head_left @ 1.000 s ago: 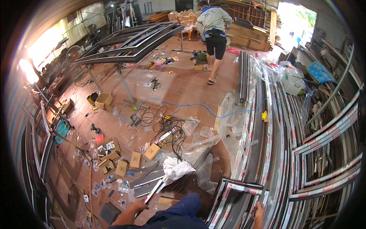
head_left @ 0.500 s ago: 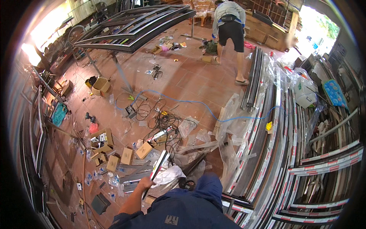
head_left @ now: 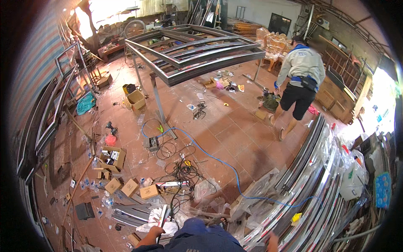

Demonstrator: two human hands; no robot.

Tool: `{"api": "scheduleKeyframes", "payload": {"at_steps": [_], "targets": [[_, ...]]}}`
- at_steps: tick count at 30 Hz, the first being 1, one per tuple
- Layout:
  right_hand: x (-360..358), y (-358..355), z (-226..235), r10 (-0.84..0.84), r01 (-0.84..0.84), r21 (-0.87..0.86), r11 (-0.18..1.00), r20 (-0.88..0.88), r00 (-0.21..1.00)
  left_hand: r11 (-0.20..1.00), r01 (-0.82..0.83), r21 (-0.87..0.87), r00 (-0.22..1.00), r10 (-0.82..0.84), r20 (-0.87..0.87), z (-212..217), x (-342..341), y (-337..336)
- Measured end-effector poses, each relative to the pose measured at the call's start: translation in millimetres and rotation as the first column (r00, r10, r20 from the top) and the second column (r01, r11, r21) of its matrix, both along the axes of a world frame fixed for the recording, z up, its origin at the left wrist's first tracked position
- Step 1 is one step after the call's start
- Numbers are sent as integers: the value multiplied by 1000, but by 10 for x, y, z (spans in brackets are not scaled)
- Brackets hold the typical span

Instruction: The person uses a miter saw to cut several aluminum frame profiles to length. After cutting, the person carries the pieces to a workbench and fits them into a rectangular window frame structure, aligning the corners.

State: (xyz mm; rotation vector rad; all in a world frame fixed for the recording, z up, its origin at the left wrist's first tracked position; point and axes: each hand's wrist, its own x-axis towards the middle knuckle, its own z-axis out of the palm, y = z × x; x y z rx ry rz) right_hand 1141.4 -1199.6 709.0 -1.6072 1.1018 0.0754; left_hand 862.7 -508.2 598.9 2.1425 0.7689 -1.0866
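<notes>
"What does the person's left hand hold?"

"The left hand (head_left: 156,231), at the lower edge, is closed around a narrow dark bar with a white-faced strip (head_left: 163,216). The bar's upper end rises above the fist, tilted slightly rightward. Just beyond it, a crumpled white cloth (head_left: 170,228) lies by a bundle of flat grey strips (head_left: 128,215) on the reddish tiled floor (head_left: 218,134)."

"And the right hand?"

"The right hand (head_left: 273,241) is blurred at the lower edge, near long dark profiles with white-and-red tape (head_left: 273,218). I cannot tell whether it grips anything."

"What lies farther out?"

"Beyond the cloth are a small brown cardboard box (head_left: 149,192) and a tangle of black cables (head_left: 184,171). A thin blue hose (head_left: 222,164) curves across the floor to the profiles. Farther off, large dark rectangular frames (head_left: 176,78) rest on a metal stand (head_left: 158,98). To their right, a co-worker in a pale jacket and black shorts (head_left: 303,67) stands, back turned."
</notes>
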Motion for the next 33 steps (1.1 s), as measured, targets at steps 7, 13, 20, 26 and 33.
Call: {"api": "scheduleKeyframes", "payload": {"at_steps": [7, 13, 20, 26, 33], "targets": [[3920, 1113, 1070, 522, -539, -46, 841, 326, 788, 477, -879, -16, 475, 871, -129, 263, 842, -771], [5222, 3636, 1719, 749, -831, -1, 556, 434, 501, 716, -698, 26, 716, 698, 12, 186, 2153, -602], [6846, 5323, 1566, 795, -926, -47, 375, 531, 295, 799, -591, 109, 774, 524, 355, 237, 5321, 1233], [7917, 6893, 1907, 773, -986, 76, 150, 613, 165, 803, -373, -465, 454, 595, 663, 2595, 8403, 1966], [8706, 7386, 2480, 862, -968, -250, -13, 488, -138, 773, -102, -626, 230, 630, 741, 3553, 9896, 1772]]}}
